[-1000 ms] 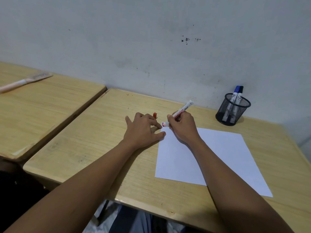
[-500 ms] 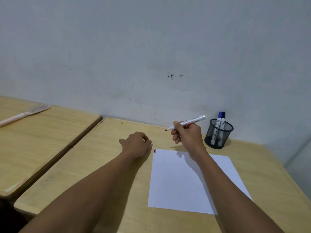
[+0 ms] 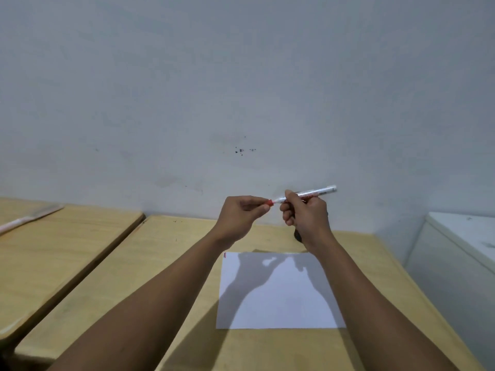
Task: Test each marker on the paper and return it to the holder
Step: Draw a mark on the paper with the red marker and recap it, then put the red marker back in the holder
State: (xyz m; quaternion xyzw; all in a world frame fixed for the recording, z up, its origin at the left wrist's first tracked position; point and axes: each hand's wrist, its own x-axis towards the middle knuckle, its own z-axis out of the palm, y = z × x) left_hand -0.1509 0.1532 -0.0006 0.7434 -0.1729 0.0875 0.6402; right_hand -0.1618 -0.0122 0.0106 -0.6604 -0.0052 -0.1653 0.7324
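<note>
Head view, looking down over both forearms toward a pale grey wall (image 3: 241, 89). Both hands are raised above the far edge of the wooden table (image 3: 171, 263), close together, nearly touching. Right hand (image 3: 308, 215) grips the white marker (image 3: 308, 194) — fingers curled and pressed around the middle of the barrel, thumb on top; the barrel lies almost level, its butt end pointing right and a little up. Left hand (image 3: 241, 212) pinches the red cap (image 3: 270, 202) between thumb and forefinger at the marker's left end, the other fingers folded into the palm. Cap sits at the tip of the barrel; whether it is fully seated I cannot tell. White sheet of paper (image 3: 278, 298) lies flat on the table below the hands, toward the right half, its near edge well back from the table's near edge; the shadows of both hands fall across its far part. Short ink strokes (image 3: 225, 255) — one red, one darker — stand at the paper's far-left corner. Holder is almost wholly hidden behind the right wrist; only a dark sliver (image 3: 296, 235) shows near the table's far edge. Second wooden table (image 3: 67, 250) stands just beside on the left, with a pale long-handled brush (image 3: 29, 218) lying on it, blurred. White cabinet (image 3: 460, 236) stands at far right.
</note>
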